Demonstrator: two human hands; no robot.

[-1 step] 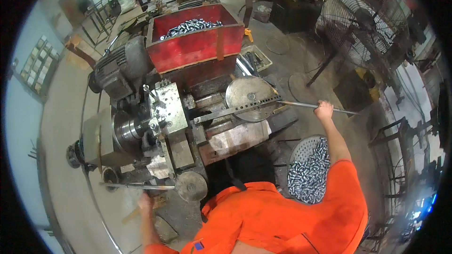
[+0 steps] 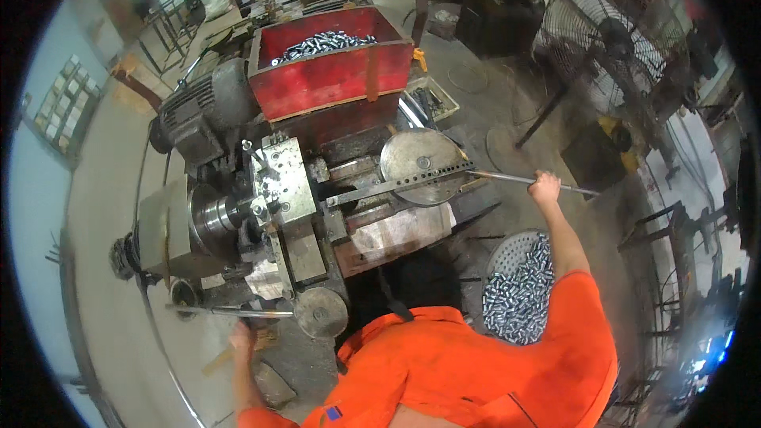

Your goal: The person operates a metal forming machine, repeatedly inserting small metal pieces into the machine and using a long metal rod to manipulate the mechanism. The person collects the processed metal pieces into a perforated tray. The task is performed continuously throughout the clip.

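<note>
My right hand (image 2: 544,188) is wrapped round a long metal lever bar (image 2: 505,178). The bar's inner end meets a flat arm with a row of holes (image 2: 396,185), which crosses a large round steel plate (image 2: 420,160) on the lathe-like machine. Low on the left, my left hand (image 2: 241,338) is just below a second metal lever rod (image 2: 230,311) beside a small round disc (image 2: 320,313). Its fingers are small and blurred, so their grip is unclear. Between the hands lie the tool block (image 2: 283,178) and the round spindle chuck (image 2: 214,218).
A red bin (image 2: 333,79) of small shiny metal cylinders stands behind the machine. By my right arm is a perforated basket (image 2: 504,255) of similar pieces. An electric motor (image 2: 208,107) sits at the left rear, and a large caged fan (image 2: 606,32) stands far right.
</note>
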